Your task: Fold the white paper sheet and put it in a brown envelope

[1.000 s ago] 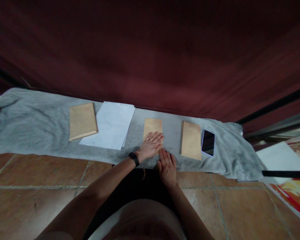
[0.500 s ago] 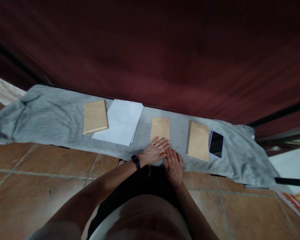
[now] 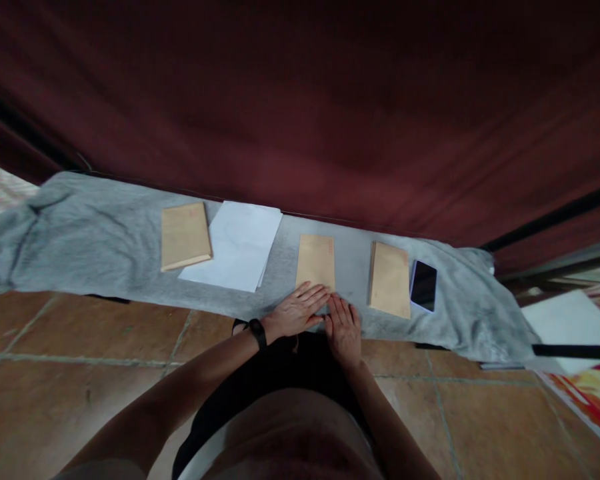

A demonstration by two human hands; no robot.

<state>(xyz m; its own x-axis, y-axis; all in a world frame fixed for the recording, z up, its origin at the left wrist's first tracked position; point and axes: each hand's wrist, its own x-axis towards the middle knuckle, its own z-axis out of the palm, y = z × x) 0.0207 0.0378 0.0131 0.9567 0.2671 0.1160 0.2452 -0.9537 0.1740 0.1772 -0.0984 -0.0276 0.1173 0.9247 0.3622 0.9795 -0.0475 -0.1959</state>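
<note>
From my remote seat I see both hands lying flat, fingers stretched out and grasping nothing. The left hand (image 3: pixel 296 311), with a black wristband (image 3: pixel 257 333) on its wrist, rests palm down at the near edge of the grey cloth (image 3: pixel 90 233). Its fingertips lie over the near end of the middle envelope (image 3: pixel 316 261). The rest of that envelope lies beyond the fingers, toward the far edge of the cloth. The right hand (image 3: pixel 343 328) lies on the cloth touching the left one, its fingertips just short of the envelope's near right corner. To the right lie a stack of envelopes (image 3: pixel 390 279) and a phone (image 3: pixel 423 286) just beside it. To the left, white paper (image 3: pixel 237 243) lies next to another envelope (image 3: pixel 185 235).
</note>
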